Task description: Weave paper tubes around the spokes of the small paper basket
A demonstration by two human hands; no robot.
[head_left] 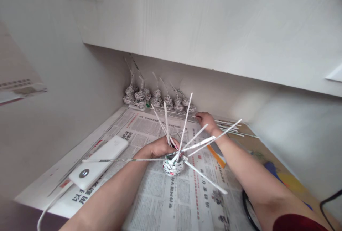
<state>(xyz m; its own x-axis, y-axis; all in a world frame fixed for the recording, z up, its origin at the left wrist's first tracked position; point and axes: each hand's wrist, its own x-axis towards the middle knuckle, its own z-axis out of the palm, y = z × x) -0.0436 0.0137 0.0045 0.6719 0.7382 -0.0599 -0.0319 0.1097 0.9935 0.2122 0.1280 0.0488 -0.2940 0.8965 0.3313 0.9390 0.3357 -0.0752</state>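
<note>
A small round piece woven from rolled newspaper strips (pixel 173 168) sits low over the newspaper, its long paper spokes (pixel 186 120) fanning out in several directions. My left hand (pixel 161 147) grips its far rim; some fingertips are hidden behind the spokes. One long strip (pixel 123 160) sticks out to the left across my forearm. Farther back, my right hand (pixel 206 121) reaches to the rolled paper sticks (pixel 227 124) lying along the rear of the table, with thumb and fingers pinched on the end of one stick.
Several finished-looking woven gourd shapes (pixel 156 99) stand against the back wall under a low white cabinet (pixel 187 20). A white power bank (pixel 98 163) with a cable lies at left. Newspaper (pixel 149 195) covers the table. An orange-edged item (pixel 217 155) lies beneath my right forearm.
</note>
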